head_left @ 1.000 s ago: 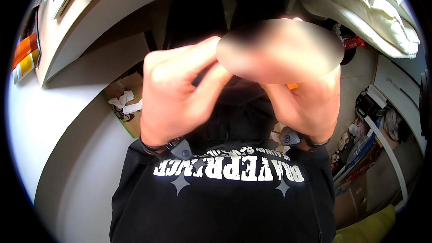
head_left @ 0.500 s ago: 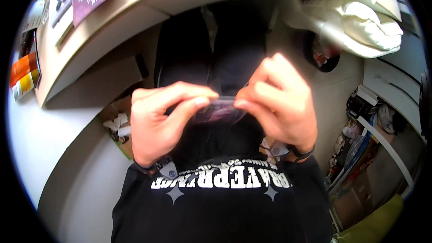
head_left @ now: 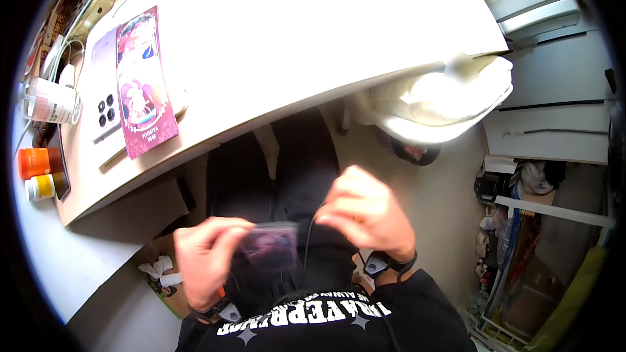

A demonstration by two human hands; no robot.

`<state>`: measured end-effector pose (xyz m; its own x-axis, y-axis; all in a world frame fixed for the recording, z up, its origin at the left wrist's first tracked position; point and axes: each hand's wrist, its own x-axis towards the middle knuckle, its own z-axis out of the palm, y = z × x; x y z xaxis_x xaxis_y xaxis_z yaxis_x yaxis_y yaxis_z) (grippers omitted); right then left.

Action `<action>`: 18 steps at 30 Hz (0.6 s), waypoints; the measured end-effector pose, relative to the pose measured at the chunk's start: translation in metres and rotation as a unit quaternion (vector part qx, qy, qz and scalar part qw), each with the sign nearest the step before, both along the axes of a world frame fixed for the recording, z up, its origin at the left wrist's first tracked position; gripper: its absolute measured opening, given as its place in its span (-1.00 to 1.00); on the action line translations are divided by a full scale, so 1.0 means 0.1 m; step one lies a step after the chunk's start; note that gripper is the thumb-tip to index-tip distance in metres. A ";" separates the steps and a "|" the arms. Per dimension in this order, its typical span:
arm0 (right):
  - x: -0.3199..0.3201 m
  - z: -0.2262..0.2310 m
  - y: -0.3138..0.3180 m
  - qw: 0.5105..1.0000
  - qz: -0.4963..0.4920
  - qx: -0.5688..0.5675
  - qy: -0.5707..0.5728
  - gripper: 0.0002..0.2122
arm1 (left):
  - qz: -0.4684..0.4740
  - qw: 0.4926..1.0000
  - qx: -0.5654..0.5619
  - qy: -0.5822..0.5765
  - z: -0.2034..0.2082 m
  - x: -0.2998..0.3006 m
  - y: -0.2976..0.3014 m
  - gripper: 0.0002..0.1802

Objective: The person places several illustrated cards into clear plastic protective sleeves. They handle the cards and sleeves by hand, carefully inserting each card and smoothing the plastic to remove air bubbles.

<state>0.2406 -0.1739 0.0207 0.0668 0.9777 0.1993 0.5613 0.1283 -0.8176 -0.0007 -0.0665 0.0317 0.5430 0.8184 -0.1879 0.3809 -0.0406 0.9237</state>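
Observation:
Over my lap, my left hand [head_left: 205,257] pinches a small flat dark picture card in a clear sleeve [head_left: 274,248] by its left edge, between thumb and fingers. Blur hides the print on it. My right hand [head_left: 373,212] is raised to the right of the card, apart from it, with thumb and fingers closed together. Whether something thin sits between those fingertips, I cannot make out. Both wrists carry dark straps with small grey pieces.
On the pale desk [head_left: 313,32] ahead lie a pink illustrated box [head_left: 145,85] and a phone [head_left: 104,91]. Orange [head_left: 34,163] and yellow-white [head_left: 40,187] bottles stand left. White padded fabric [head_left: 430,107] hangs at the desk edge. A carton [head_left: 166,290] sits low left, a rack [head_left: 554,212] right.
My right hand has come off the card and moved away to the right; the left still holds it. Both hands appear lower, and more of the desk shows as the view has shifted.

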 end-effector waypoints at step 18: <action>-0.36 -0.12 0.07 0.980 0.032 -0.078 0.178 -0.86 | -0.097 0.994 0.033 -0.033 -0.06 -0.03 0.05 -0.86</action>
<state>0.2044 -0.1669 0.0085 0.0426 0.9989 0.0212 0.2320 0.0108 -0.9727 -0.0037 -0.0617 0.0253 0.7010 0.7067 -0.0958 0.2993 -0.1696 0.9390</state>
